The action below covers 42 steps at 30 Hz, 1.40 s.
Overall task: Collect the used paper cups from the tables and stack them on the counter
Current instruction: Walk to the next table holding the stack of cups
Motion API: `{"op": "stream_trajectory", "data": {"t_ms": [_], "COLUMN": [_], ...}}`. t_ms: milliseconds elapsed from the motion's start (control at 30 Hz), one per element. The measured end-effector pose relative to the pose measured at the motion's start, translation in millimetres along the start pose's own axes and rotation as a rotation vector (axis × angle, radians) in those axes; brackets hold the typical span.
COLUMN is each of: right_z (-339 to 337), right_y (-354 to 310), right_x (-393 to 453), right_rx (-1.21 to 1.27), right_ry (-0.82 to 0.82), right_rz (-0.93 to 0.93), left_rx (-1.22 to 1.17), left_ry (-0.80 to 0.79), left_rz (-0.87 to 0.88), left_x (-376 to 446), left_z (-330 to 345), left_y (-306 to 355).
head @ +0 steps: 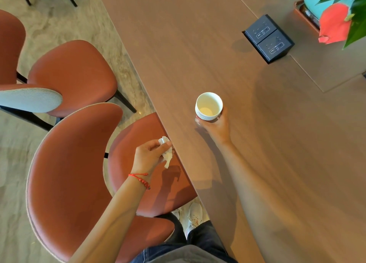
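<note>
A stack of several white paper cups (pixel 208 106) sits nested together near the left edge of the long brown wooden table (pixel 277 143). My right hand (pixel 214 127) grips the stack from below and behind, fingers wrapped round its lower part. The top cup looks empty inside, with a yellowish bottom. My left hand (pixel 151 153) hangs beside the table edge, over a chair seat, and pinches a crumpled white tissue (pixel 166 151). A red bead bracelet circles my left wrist.
Rust-red upholstered chairs (pixel 67 163) stand along the table's left side on a beige floor. A black pop-up power socket box (pixel 269 37) sits in the tabletop at upper right, near a teal plant pot (pixel 315 3) with a red flower.
</note>
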State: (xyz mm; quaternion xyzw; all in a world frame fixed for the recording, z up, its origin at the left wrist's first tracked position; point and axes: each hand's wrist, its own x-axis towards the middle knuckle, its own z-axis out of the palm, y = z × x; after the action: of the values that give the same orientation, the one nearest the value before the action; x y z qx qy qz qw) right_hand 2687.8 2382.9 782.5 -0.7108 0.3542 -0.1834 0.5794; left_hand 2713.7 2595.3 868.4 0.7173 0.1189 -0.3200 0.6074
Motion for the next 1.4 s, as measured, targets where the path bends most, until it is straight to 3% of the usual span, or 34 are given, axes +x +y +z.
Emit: {"op": "stream_trajectory", "data": {"t_ms": [367,833,1067,1400], "right_z": [0.2,-20.2,-38.9,-57.5], "right_y": [-13.9,-48.9,-57.7,-64.2], "right_x": [-5.4,-73.1,-104.0,-143.5], "right_rx": [0.027,0.161,0.159,0.137], "right_ry": [-0.030,-0.159,-0.234,-0.487], "right_rz": [0.006,0.030,-0.024,-0.106], "left_rx": [-0.036,0.005,-0.016,-0.187], "left_ry": [-0.018,-0.031,0.030,0.221], "left_rz": [-0.022,0.036,0.087,0.116], "left_x": [-2.3,-17.7,-43.3,-115.0], "left_z": [-1.3,-8.3,-13.7,-30.8], "left_y": [-2.4,-8.9,-21.4,-64.5]}}
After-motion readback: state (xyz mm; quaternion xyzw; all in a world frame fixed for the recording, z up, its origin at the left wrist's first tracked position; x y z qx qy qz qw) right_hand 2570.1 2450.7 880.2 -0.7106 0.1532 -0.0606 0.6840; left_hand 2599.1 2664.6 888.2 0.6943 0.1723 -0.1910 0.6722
